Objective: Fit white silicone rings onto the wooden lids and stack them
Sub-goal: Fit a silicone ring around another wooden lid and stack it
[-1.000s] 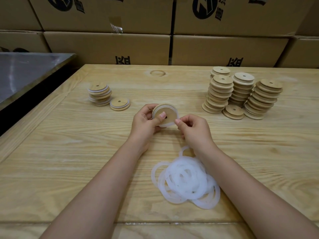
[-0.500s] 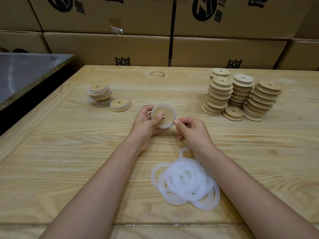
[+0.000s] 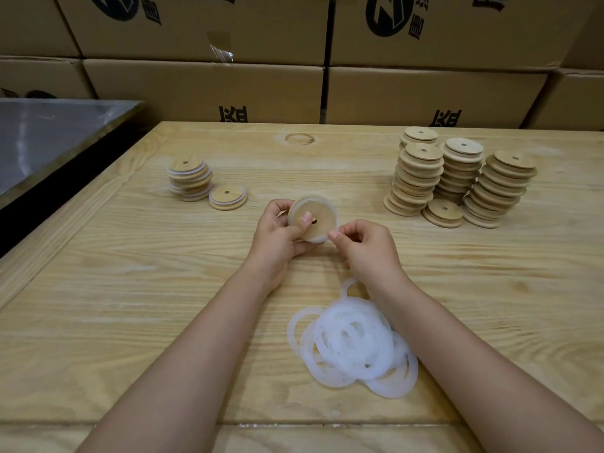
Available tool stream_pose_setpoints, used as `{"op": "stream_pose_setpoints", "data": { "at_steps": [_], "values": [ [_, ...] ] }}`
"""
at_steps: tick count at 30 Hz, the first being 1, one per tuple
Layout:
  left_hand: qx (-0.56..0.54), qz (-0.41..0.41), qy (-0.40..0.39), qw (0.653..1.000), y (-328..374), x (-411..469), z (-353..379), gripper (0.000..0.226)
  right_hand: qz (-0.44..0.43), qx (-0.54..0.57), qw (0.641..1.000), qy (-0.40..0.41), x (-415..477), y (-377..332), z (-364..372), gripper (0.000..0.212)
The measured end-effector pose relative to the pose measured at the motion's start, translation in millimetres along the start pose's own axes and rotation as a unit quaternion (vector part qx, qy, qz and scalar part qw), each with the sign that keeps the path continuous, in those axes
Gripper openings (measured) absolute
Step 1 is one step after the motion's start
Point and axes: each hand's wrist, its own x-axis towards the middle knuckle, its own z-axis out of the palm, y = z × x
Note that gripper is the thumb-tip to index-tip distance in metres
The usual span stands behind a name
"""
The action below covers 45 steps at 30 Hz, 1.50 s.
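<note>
At mid-worktop [image 3: 130,289], holds the wooden lid [image 3: 322,217] in the left hand [image 3: 277,235], thumb on its face, and pinches the white ring [image 3: 317,239] at the lid's rim with the right hand [image 3: 369,248] — left fingers behind the lid hidden.

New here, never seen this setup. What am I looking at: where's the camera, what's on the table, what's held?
No machine here: a person works with bare hands. All pictures come from one wide-angle camera on their head, looking down. The left hand grips a wooden lid, thumb on its face; the right hand pinches the white ring at the lid's edge. On the wooden table: a pile of loose rings near the person, stacks of bare lids far right, a short stack of ringed lids far left with one ringed lid beside it. Cardboard boxes stand behind.
</note>
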Motion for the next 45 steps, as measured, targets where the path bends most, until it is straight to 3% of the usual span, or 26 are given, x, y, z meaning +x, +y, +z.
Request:
{"op": "stream_pose_setpoints", "data": {
  "at_steps": [6,14,19,22,26,28,35,45],
  "values": [
    [-0.059,-0.048,0.002,0.997,7.8,-0.9,-0.4,0.009,-0.015,-0.003,1.000,-0.019,0.1,-1.4,-2.1,0.015],
    [-0.077,-0.094,-0.019,0.992,11.7,-1.0,1.5,0.036,-0.004,0.064,0.998,0.012,0.2,0.7,-1.4,0.013],
    [-0.101,-0.118,0.004,0.988,12.6,-0.7,1.0,0.043,-0.102,0.062,0.993,0.024,-1.0,-0.6,-2.5,0.016],
    [-0.106,-0.132,0.012,0.986,13.4,0.3,-0.7,0.033,-0.180,0.016,0.983,0.026,-3.8,-1.3,-2.8,0.020],
    [-0.092,-0.148,-0.005,0.985,16.0,0.7,-3.7,0.024,-0.375,-0.102,0.920,0.055,-6.0,0.5,-4.6,0.011],
    [-0.065,-0.152,-0.016,0.986,17.3,0.3,-4.0,0.023,-0.431,-0.148,0.887,0.073,-4.0,1.2,-7.0,0.007],
    [0.019,-0.160,-0.049,0.986,19.0,-2.1,-1.3,0.021,-0.485,-0.181,0.856,0.018,0.4,-0.4,-22.6,0.003],
    [0.094,-0.166,-0.052,0.980,19.8,-0.5,-0.4,0.042,-0.592,-0.291,0.749,0.058,2.1,1.5,-26.1,0.008]
  ]
}}
